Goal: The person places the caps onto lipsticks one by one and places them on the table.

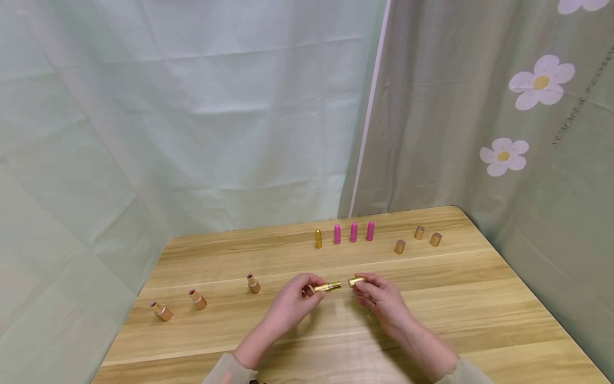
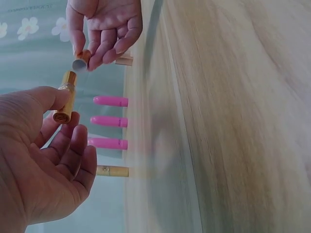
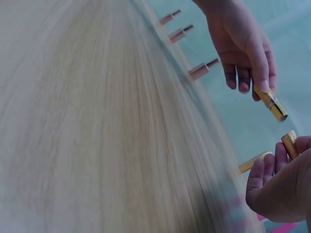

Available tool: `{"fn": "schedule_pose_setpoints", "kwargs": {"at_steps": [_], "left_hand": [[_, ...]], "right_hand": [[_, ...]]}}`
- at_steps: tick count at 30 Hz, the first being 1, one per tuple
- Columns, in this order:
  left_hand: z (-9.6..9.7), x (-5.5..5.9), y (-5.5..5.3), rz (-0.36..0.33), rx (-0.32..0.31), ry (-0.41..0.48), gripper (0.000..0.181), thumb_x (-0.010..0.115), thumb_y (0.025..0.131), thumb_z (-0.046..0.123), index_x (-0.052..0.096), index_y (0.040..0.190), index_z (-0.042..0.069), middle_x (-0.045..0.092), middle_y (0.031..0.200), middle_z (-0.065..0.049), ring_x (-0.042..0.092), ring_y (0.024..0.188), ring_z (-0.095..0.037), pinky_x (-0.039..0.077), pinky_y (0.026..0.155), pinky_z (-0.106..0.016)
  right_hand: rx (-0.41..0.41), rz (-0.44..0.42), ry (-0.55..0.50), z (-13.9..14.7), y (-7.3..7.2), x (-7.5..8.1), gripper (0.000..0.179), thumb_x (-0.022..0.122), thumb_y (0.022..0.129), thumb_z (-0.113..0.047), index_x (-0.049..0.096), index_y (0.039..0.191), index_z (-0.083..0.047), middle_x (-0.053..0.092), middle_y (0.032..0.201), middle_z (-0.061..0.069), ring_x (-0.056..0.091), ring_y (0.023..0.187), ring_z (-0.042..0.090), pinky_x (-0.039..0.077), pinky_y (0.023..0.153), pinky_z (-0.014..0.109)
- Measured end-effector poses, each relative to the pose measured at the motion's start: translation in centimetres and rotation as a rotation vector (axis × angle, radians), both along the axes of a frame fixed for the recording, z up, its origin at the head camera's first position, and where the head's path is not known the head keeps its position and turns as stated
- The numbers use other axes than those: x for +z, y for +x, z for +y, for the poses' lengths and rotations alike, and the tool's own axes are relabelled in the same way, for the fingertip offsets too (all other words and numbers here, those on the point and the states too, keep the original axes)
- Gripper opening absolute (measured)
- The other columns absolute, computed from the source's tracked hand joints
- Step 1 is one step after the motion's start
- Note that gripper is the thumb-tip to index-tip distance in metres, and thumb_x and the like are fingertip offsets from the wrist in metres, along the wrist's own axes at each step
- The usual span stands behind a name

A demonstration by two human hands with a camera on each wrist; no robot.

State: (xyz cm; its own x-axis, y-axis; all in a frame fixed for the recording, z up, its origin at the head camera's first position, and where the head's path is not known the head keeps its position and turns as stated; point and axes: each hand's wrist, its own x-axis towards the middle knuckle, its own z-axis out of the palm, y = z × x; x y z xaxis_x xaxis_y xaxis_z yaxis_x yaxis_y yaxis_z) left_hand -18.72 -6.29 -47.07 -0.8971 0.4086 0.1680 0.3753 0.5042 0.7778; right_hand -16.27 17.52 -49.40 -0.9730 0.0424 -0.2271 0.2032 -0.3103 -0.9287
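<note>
My left hand (image 1: pixel 296 303) pinches a gold lipstick tube (image 1: pixel 328 287) between thumb and fingers, its bare end pointing right. Facing it, my right hand (image 1: pixel 384 304) holds a short gold lipstick cap (image 1: pixel 354 281) by thumb and fingertips. A small gap separates tube and cap, both held above the wooden table (image 1: pixel 216 341). In the left wrist view the hollow mouth of the cap (image 2: pixel 81 61) turns toward the tube (image 2: pixel 67 97). The right wrist view shows the tube (image 3: pixel 272 104) above the cap (image 3: pixel 290 144).
Behind the hands stand a gold lipstick (image 1: pixel 318 239) and three pink lipsticks (image 1: pixel 354 232) in a row. Three copper-coloured caps (image 1: pixel 400 246) are at the back right. Three uncapped copper-coloured lipstick tubes (image 1: pixel 253 284) stand at the left. Curtains (image 1: pixel 240 133) hang behind the table.
</note>
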Motion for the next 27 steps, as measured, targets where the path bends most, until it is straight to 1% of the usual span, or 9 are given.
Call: {"fn": "schedule_pose_setpoints", "kwargs": {"at_steps": [8,15,21,27], "left_hand": [[0.4,0.1,0.2,-0.006,-0.008,0.036,0.015,0.075,0.095,0.020,0.072,0.109,0.019,0.060,0.094,0.008,0.057,0.085,-0.012,0.050,0.073,-0.027],[0.5,0.1,0.2,-0.018,-0.004,0.028,0.016,0.075,0.095,0.020,0.072,0.110,0.018,0.060,0.094,0.008,0.057,0.085,-0.012,0.050,0.071,-0.027],[0.6,-0.2,0.2,-0.042,-0.003,0.022,0.016,0.075,0.095,0.024,0.072,0.110,0.020,0.060,0.096,0.008,0.057,0.086,-0.012,0.050,0.072,-0.027],[0.6,-0.4,0.1,-0.044,-0.007,0.028,0.015,0.075,0.095,0.025,0.072,0.110,0.021,0.060,0.096,0.008,0.057,0.087,-0.012,0.050,0.073,-0.027]], "right_hand": [[0.053,0.014,0.000,-0.7,0.1,0.1,0.039,0.067,0.097,-0.008,0.057,0.131,0.009,0.068,0.108,0.006,0.065,0.103,0.022,0.054,0.094,0.039],[0.078,0.023,0.000,-1.1,0.3,0.0,0.041,0.070,0.095,-0.009,0.057,0.131,0.008,0.065,0.111,0.007,0.064,0.104,0.023,0.054,0.093,0.037],[0.109,0.026,0.000,-1.5,0.4,0.1,0.040,0.071,0.095,-0.009,0.059,0.129,0.007,0.063,0.111,0.006,0.063,0.104,0.022,0.053,0.092,0.035],[0.132,0.028,-0.005,-1.6,0.5,0.1,0.039,0.071,0.095,-0.011,0.060,0.129,0.006,0.064,0.111,0.006,0.064,0.106,0.022,0.054,0.091,0.034]]}}
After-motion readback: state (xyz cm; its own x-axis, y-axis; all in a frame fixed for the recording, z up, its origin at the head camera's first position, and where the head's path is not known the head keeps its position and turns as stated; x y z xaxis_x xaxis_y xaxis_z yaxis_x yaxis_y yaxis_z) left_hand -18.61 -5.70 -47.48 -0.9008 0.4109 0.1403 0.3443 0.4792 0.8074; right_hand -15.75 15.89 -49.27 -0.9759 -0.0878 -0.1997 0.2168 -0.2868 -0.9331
